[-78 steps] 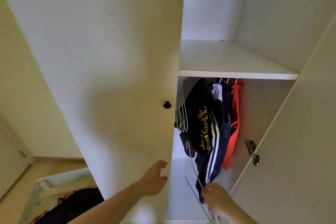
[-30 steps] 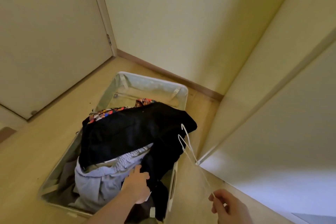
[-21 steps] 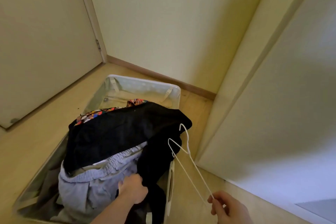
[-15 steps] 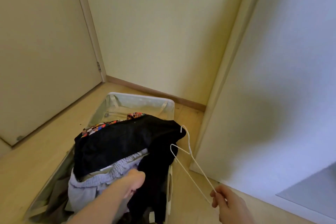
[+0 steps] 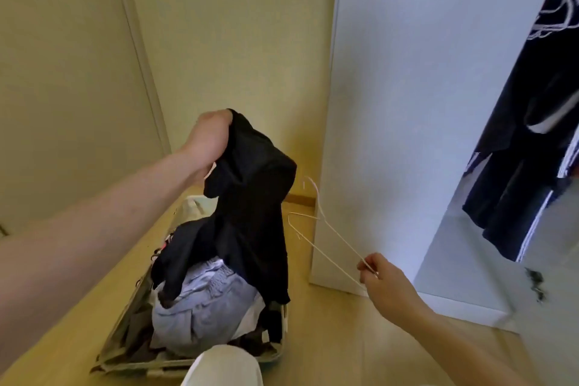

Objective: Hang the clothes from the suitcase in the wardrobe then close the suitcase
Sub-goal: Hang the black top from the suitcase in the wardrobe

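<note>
Head-camera view, looking down at an open suitcase (image 5: 200,357) lying on a light wooden floor (image 5: 344,338) beside a white wardrobe door (image 5: 407,103). Left hand (image 5: 208,138), raised above the suitcase, has its fingers curled tightly around the top of a black garment (image 5: 253,213); the garment hangs from this grip, and its lower part still drapes onto the pile of clothes inside the suitcase. Uppermost in that pile lies a crumpled light grey garment (image 5: 203,307), with darker items around it. Right hand (image 5: 380,279), lower and to the right, pinches one end of a white wire hanger (image 5: 319,229) between thumb and fingertips; the hanger extends up and left from the hand, its hook near the edge of the wardrobe door, apart from the black garment. Dark clothes with white stripes (image 5: 517,191) hang in the wardrobe interior at far right. A knee in white fabric (image 5: 224,367) shows at the bottom edge.
</note>
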Demonstrator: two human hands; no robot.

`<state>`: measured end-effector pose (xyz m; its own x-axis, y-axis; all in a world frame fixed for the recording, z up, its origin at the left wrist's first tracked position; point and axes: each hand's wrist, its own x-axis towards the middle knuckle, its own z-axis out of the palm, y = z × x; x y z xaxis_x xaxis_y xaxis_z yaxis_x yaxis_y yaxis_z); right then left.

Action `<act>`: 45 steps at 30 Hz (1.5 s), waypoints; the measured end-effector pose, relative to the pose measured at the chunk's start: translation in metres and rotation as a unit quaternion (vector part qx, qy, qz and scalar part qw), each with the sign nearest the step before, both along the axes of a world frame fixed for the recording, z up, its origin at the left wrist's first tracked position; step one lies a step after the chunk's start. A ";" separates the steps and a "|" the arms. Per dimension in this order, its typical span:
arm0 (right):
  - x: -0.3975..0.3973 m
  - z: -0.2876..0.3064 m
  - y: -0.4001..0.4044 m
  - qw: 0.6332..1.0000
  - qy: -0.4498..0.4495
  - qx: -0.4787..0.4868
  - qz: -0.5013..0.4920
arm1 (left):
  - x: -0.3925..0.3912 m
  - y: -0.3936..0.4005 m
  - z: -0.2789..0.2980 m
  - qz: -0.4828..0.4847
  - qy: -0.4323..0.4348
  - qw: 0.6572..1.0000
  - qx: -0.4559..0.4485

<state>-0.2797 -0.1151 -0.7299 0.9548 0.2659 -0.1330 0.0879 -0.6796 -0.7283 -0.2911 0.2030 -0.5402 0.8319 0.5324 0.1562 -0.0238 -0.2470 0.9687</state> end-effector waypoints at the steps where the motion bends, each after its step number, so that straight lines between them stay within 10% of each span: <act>1: -0.008 0.004 -0.001 1.000 0.001 -0.009 0.008 | -0.009 -0.009 0.020 -0.011 -0.040 0.999 -0.020; 16: -0.070 -0.003 0.008 0.996 0.054 0.058 0.027 | -0.045 -0.071 0.127 -0.061 -0.205 0.975 -0.052; 27: -0.038 0.101 -0.037 0.996 0.007 0.092 0.016 | -0.021 0.004 -0.071 -0.038 0.244 0.959 0.141; 30: -0.035 0.109 -0.024 0.990 0.023 0.137 0.004 | -0.053 -0.047 -0.125 -0.125 0.228 0.928 0.265; 35: -0.038 0.115 0.000 0.977 0.056 0.203 -0.017 | -0.129 -0.143 -0.174 -0.402 0.261 0.865 0.146; 45: -0.045 0.117 0.008 0.910 0.140 0.374 -0.112 | -0.105 -0.197 -0.239 -0.123 0.204 0.934 0.267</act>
<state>-0.3249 -0.1072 -0.6127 0.9527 0.1851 -0.2410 -0.2520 0.0382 -0.9670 -0.3960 0.0059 -0.7795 0.9673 0.2535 -0.0125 0.2005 -0.7329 0.6501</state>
